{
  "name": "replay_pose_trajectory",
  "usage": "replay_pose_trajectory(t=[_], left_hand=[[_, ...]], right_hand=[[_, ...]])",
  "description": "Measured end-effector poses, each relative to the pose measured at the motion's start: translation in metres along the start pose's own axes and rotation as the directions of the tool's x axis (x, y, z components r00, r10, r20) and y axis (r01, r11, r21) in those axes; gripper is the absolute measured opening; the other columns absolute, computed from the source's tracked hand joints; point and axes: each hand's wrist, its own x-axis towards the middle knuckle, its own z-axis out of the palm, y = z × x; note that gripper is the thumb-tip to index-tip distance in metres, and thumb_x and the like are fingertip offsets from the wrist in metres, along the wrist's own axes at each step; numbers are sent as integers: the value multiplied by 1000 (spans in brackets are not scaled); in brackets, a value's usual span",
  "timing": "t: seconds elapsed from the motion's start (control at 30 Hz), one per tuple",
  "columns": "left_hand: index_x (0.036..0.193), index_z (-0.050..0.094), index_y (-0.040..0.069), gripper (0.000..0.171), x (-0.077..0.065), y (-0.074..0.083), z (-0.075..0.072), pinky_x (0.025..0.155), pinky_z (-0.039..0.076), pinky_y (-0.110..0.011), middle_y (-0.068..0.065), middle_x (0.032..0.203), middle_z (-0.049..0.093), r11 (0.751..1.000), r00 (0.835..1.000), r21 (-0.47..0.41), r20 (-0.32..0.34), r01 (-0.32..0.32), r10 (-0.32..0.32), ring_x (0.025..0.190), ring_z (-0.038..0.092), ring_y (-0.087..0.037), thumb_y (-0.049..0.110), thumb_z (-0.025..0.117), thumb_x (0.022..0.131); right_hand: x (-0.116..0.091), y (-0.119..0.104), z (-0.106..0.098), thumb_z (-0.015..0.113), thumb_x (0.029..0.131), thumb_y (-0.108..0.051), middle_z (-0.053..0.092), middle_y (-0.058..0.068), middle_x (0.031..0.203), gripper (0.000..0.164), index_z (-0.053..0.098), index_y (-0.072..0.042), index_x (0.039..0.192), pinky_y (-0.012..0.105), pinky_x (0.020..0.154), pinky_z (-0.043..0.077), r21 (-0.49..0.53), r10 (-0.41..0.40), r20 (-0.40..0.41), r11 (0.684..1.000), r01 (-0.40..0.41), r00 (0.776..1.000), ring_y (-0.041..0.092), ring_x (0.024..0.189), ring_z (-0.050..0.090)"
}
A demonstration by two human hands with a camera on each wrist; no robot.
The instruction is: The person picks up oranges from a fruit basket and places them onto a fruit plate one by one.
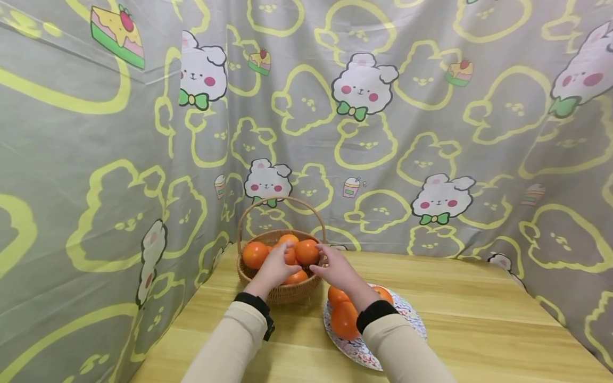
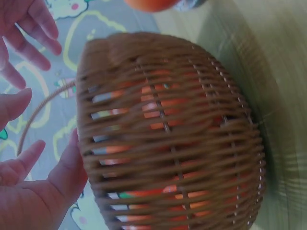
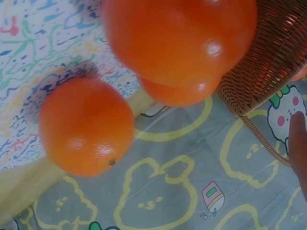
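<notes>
Wicker basket (image 1: 298, 293) w/ hoop handle (image 1: 286, 198) sits nr far L corner of wood-look table (image 1: 479, 319), several oranges (image 1: 255, 255) inside. Patterned plate (image 1: 414, 320) w/ more oranges (image 1: 345, 321) is R of basket, nearer the person, farther from table's L edge. L hand (image 1: 275, 267) reaches over basket's near rim, fingers bent, nothing seen in it. R hand (image 1: 336, 266) at basket's R side, fingers parted just beside R-most basket orange (image 1: 306, 251), no hold on it visible. L wrist cam: hands apart, no fruit between, so grip reads as loose, both sides. Whether fingertips touch fruit or rim: can't tell.

Handling, est.: oranges prob. firm, mod. wt, glossy skin so a bit slippery, would roll on flat; may bruise if dropped, otherwise not fragile. Best hold: thumb + fingers round widest part, from above, one at a time. Basket looks light, fairly stiff; take by handle or opposite sides of rim. Plate material unclear; hold by rim, keep level.

Labels: no brand or readable txt on fruit, basket or plate. Curtain (image 1: 311, 53) = bunny/cake/cup print; tiny marks by one cup too small to read.
</notes>
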Motion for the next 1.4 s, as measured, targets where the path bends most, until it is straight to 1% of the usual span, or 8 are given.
replay_pose_trajectory(t=[0.17,0.33,0.53,0.67,0.9,1.07,1.13,1.4], left_hand=[[133,41,6,63,5,-9,-12,94,39,-47,-21,128,47,1000,1000,-2,-17,18,-18,116,46,-34,12,71,78],[130,43,5,61,9,-21,-20,93,38,-47,-20,126,48,999,998,-4,-42,39,-39,113,48,-34,10,71,76],[129,44,6,59,13,-30,-26,92,39,-48,-19,123,49,995,993,27,-66,95,-93,111,49,-33,11,72,77],[128,45,4,59,17,-36,-28,91,40,-47,-19,120,51,996,993,17,-73,89,-88,109,49,-32,9,71,76],[125,47,2,62,22,-45,-23,92,39,-45,-19,117,53,995,995,75,-67,73,-68,109,48,-33,10,76,71],[125,48,0,63,29,-47,-16,90,40,-43,-16,116,56,996,999,90,-40,-5,8,106,50,-31,12,76,69],[125,48,-2,66,29,-47,-13,91,39,-44,-17,116,56,995,999,94,-30,-25,28,106,49,-32,13,76,67],[132,42,0,71,27,-52,-3,94,38,-44,-20,124,49,991,999,130,-7,32,-32,117,42,-34,12,74,70]], right_hand=[[13,-2,5,65,85,-18,49,15,126,55,42,-9,133,42,86,46,10,-20,0,1000,20,1000,30,108,53],[24,-4,11,65,85,-16,48,17,126,53,43,-9,132,40,85,47,39,-25,14,999,25,1000,30,108,54],[35,-9,19,66,84,-19,47,18,127,54,43,-8,132,43,90,43,-22,-30,4,999,30,1000,33,113,49],[42,-11,26,66,84,-18,46,20,128,53,44,-6,131,45,91,41,-68,-58,-2,996,58,998,33,114,48],[54,-7,41,67,83,-17,46,20,129,55,44,1,130,47,98,35,-170,-94,25,981,96,995,34,121,42],[63,-3,47,68,81,-16,48,23,126,59,43,4,131,47,99,34,-227,-100,29,968,104,995,36,119,42],[65,-1,50,68,82,-15,48,23,125,59,42,5,131,47,98,34,-215,-88,36,972,94,995,36,118,43],[67,5,66,64,83,-12,53,25,119,60,36,9,132,49,93,39,-182,-54,82,981,68,995,36,109,51]])
